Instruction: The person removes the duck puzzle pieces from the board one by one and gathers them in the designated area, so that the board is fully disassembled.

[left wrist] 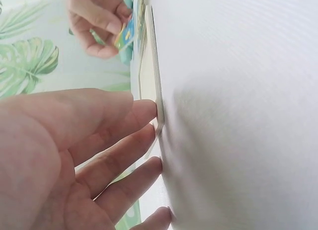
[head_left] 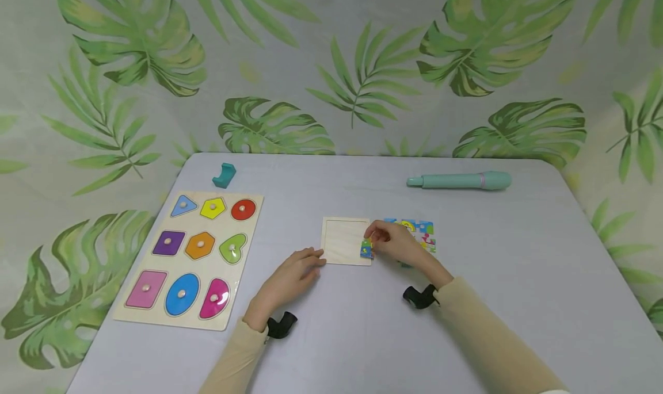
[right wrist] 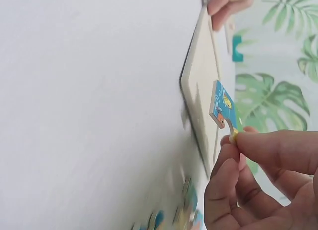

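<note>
A square wooden puzzle tray (head_left: 344, 243) with a raised rim lies flat near the table's middle. My right hand (head_left: 397, 243) pinches a blue and green jigsaw piece (head_left: 366, 248) between thumb and fingertips, over the tray's right side. In the right wrist view the jigsaw piece (right wrist: 223, 105) is tilted and shows printed fish. My left hand (head_left: 292, 279) touches the tray's left edge with extended fingertips, seen closely in the left wrist view. Several colourful jigsaw pieces (head_left: 427, 228) lie right of the tray, partly hidden by my right hand.
At the left lies a wooden shape board (head_left: 217, 221) with knobbed coloured shapes. A teal curved block (head_left: 224, 175) stands behind it. A mint-green microphone-shaped object (head_left: 461, 180) lies at the back right. Leaf-patterned cloth hangs behind the white table (head_left: 331, 336).
</note>
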Available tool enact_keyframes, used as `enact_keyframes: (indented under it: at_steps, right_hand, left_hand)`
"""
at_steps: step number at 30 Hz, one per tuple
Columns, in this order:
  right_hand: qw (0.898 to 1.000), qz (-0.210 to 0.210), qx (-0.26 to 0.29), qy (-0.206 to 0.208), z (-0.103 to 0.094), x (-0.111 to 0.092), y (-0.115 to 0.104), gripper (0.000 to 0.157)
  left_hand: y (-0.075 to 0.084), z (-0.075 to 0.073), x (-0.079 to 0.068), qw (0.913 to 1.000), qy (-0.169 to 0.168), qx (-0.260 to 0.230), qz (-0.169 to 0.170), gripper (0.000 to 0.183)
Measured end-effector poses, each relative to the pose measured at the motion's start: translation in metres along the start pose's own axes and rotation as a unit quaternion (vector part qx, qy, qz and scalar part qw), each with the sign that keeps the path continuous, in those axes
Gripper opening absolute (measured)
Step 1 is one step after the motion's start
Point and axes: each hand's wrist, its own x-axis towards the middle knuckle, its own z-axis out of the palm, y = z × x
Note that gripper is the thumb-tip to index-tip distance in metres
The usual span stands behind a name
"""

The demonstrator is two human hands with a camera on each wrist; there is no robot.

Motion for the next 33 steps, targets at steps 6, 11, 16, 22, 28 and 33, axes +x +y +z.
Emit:
enact_keyframes:
  at_steps: [6, 11, 16, 22, 28, 33]
  right_hand:
    - [1.000, 0.015, -0.007, -0.005, -0.013, -0.015, 0.015, 0.018]
    - [1.000, 0.018, -0.017, -0.009, -0.018, -0.024, 0.021, 0.015]
    - [0.999, 0.010, -0.043, -0.003, -0.020, -0.028, 0.022, 0.014]
    - [0.998, 0.007, -0.061, -0.001, -0.017, -0.030, 0.021, 0.014]
    - [0.998, -0.001, -0.065, 0.002, -0.015, -0.031, 0.020, 0.014]
    - [0.998, -0.001, -0.057, 0.004, -0.017, -0.034, 0.019, 0.016]
  left_hand:
    - [0.001, 0.000, -0.001, 1.0000, -0.001, -0.001, -0.007, 0.027]
    - [0.001, 0.000, -0.002, 0.9999, 0.002, -0.008, -0.009, 0.027]
    - [0.000, 0.001, -0.002, 0.9999, 0.001, -0.009, -0.008, 0.027]
    - [0.000, 0.001, -0.001, 1.0000, 0.005, -0.005, -0.002, 0.026]
    - [0.001, 0.001, -0.002, 0.9999, 0.011, -0.007, -0.002, 0.025]
    - [0.002, 0.000, -0.003, 0.9999, 0.012, -0.011, -0.004, 0.025]
